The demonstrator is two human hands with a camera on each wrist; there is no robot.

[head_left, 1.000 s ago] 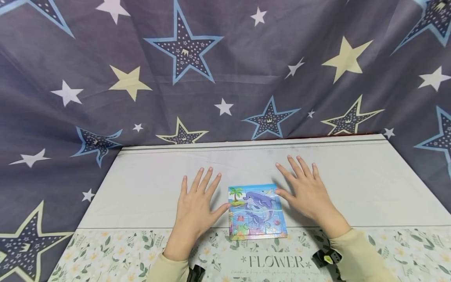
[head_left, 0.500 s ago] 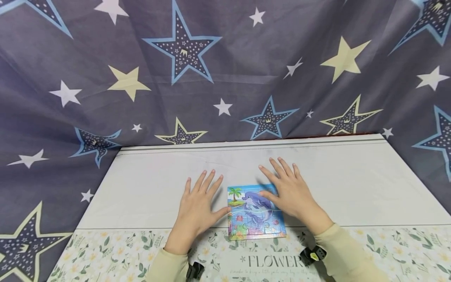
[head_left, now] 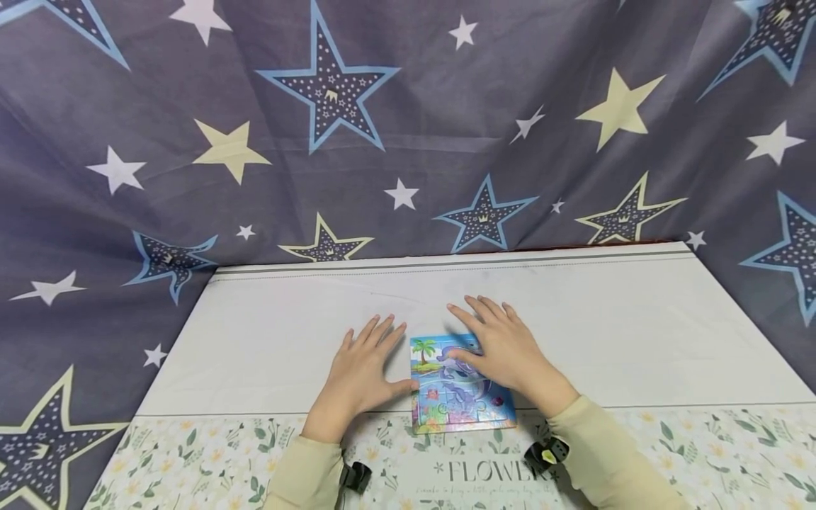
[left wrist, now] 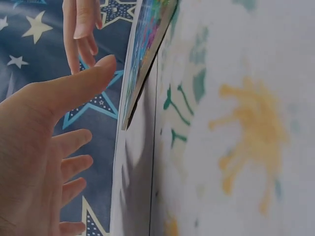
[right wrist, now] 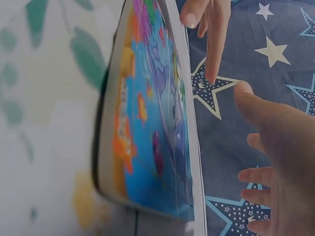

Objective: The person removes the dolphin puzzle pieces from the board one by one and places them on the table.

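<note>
A square jigsaw puzzle (head_left: 455, 407) with a purple dolphin, a palm tree and blue sea lies flat on the table, its pieces fitted together. My left hand (head_left: 362, 379) is at its left side, fingers spread, thumb tip right at the puzzle's left edge. Over the puzzle's upper right part hovers my right hand (head_left: 510, 350), fingers extended, covering part of the dolphin. In the right wrist view, the right hand (right wrist: 290, 152) shows above the puzzle's surface, holding nothing. The left wrist view has the left thumb (left wrist: 78, 86) reaching toward the puzzle's edge (left wrist: 152, 54).
The table is covered by a cloth (head_left: 268, 340), white at the back and floral with the word FLOWER (head_left: 491, 471) at the front. A dark star-patterned curtain (head_left: 382, 92) hangs behind it and along both sides. Each wrist wears a black strap-on device (head_left: 546, 453).
My right hand has moved left, from beside the puzzle's right edge to over its upper right part. The left hand has shifted slightly right and toward me. The puzzle stays put.
</note>
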